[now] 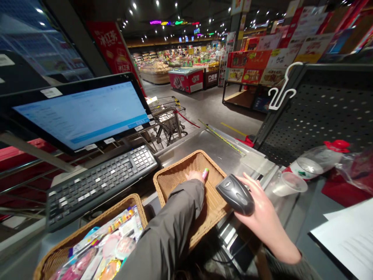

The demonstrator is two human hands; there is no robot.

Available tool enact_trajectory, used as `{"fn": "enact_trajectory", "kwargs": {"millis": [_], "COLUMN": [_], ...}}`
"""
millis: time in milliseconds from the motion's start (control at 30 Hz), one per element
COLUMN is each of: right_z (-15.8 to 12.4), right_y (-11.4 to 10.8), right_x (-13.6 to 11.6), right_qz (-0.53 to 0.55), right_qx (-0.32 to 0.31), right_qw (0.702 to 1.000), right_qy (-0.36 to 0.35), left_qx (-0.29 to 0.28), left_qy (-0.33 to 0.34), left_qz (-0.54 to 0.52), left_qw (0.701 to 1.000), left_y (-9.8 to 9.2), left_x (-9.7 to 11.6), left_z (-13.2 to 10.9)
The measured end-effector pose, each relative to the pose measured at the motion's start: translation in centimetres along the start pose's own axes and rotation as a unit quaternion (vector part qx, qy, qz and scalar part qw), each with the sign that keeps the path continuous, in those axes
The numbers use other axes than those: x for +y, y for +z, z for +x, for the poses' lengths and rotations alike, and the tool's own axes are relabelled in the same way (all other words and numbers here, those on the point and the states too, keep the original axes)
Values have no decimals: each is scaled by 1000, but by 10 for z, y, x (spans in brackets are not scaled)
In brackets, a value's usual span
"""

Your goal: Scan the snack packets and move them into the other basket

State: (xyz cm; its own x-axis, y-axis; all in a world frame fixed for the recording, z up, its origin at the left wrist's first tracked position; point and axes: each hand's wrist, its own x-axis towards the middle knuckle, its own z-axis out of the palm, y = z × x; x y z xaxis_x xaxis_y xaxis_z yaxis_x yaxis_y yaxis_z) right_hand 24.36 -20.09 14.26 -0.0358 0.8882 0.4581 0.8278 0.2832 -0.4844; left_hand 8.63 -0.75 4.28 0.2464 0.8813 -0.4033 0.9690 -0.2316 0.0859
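Note:
My right hand [259, 198] is wrapped round a dark grey barcode scanner [236, 194], held over the right edge of a woven basket [201, 155]. Inside that basket is my left hand [196, 176], its arm reaching across in a grey sleeve. A small tube-like item [205, 172] with a green end sticks out at the fingers of this hand; its exact kind is too small to tell. Most of the left fingers are hidden or hard to make out. At the lower left, a second woven basket [87, 225] holds several packaged small goods [107, 249], partly covered by my left arm.
A monitor [87, 112] and a black keyboard [101, 186] stand on the left. Beyond the basket runs a metal counter [201, 144]. At right are a plastic cup [290, 184], a bottle with a red cap [335, 147], papers [346, 233] and a perforated panel [326, 105] with a white hanger [281, 93].

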Motion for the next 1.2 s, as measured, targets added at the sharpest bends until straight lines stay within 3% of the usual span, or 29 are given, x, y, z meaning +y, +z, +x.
{"fn": "enact_trajectory", "kwargs": {"millis": [133,300,433,533,667,933,1200], "right_z": [3,11,15,16,19,22,15], "right_y": [2,6,10,15,17,22,54], "right_x": [-1,-20,-49,-76,-118,-202,-253], "right_qz": [0,9,19,27,48,67,57], "right_qx": [25,58,44,22,14,17,-63], "right_qw": [1000,998,996,993,978,948,938], "right_qy": [-4,-31,-70,-111,-201,-310,-337], "left_qx": [79,233,433,535,596,600,582], "left_qy": [32,130,182,180,141,50,-11], "left_qz": [16,45,88,113,130,179,191], "left_qw": [996,963,878,818,780,778,791], "left_y": [-52,-116,-139,-141,-136,-110,-81], "left_x": [-14,-48,-97,-141,-192,-254,-290], "left_z": [-12,-76,-143,-191,-251,-350,-394]}}
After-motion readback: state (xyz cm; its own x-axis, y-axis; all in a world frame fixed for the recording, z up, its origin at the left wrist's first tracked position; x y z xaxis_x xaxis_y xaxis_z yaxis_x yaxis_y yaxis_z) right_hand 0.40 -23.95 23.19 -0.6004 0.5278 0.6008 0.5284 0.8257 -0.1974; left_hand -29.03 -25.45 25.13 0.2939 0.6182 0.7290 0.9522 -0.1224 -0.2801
